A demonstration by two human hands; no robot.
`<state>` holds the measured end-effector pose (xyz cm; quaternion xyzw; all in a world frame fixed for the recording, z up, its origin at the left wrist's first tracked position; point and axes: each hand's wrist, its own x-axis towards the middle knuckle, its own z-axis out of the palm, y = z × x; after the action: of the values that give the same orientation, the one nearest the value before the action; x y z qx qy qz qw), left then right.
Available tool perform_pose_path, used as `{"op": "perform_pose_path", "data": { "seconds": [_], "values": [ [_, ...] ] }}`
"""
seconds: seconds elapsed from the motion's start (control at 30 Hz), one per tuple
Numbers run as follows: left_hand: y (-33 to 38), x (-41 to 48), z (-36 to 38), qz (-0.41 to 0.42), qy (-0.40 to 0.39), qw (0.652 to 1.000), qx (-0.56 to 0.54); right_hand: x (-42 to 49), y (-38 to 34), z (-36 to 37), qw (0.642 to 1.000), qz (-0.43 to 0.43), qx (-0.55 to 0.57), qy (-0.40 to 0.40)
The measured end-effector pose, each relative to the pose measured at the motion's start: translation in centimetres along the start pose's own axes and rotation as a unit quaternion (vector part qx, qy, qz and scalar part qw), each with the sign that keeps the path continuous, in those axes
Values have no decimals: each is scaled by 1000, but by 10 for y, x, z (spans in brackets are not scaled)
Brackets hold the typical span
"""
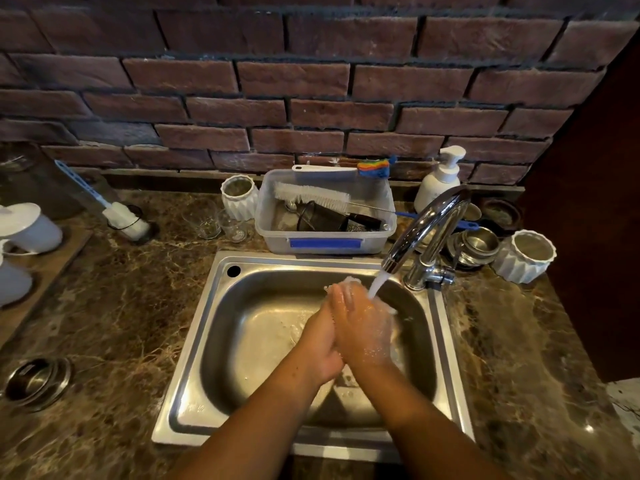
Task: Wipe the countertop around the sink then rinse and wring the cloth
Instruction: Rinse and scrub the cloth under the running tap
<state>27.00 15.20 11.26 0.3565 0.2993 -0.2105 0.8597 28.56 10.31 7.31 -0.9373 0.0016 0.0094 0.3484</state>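
Observation:
Over the steel sink [194,341], my left hand [320,344] and my right hand [363,327] are pressed flat together, wet and foamy. Their fingers are stretched out and nothing is held between them. Water [379,284] runs from the chrome faucet [426,223] onto the right hand's fingers. The right hand lies partly over the left. No cloth is in view. The brown marble countertop [121,306] surrounds the sink on all sides.
A clear plastic tub [325,244] with brushes stands behind the sink. A soap dispenser [440,178], metal lids [478,244] and a white ribbed cup [526,258] crowd the faucet. Glasses [202,218], a bottle brush [124,220] and a metal ring [38,381] sit on the left.

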Motion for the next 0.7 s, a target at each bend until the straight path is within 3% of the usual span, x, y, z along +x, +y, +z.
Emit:
{"op": "perform_pose_path", "data": {
  "seconds": [0.07, 0.1, 0.2, 0.23, 0.33, 0.43, 0.57, 0.6, 0.7],
  "values": [
    [-3, -2, -5, 22, 1, 1000, 10, 9, 8, -24, 992, -26, 19, 121],
    [-3, -3, -9, 35, -2, 999, 26, 17, 15, -27, 990, -20, 16, 142],
    [-9, -10, -20, 41, -32, 994, 94, 38, 46, -35, 999, 53, -11, 0],
    [-10, -12, -22, 36, -38, 992, 117, 43, 55, -40, 998, 64, 18, -8],
    [-3, -10, -15, 67, -18, 979, 190, 46, 61, -57, 993, 68, 87, 48],
    [8, -1, -6, 80, 32, 985, 153, 33, 46, -58, 984, 69, 128, 104],
    [6, 5, 4, 15, 41, 998, 52, 2, 6, -22, 991, 79, 111, -2],
    [0, 5, 6, 3, 30, 999, 37, -2, 3, -16, 994, 95, 45, 36],
    [-18, -3, 2, 31, 11, 999, 43, 7, 17, -25, 991, 69, 78, 78]
  ]
}}
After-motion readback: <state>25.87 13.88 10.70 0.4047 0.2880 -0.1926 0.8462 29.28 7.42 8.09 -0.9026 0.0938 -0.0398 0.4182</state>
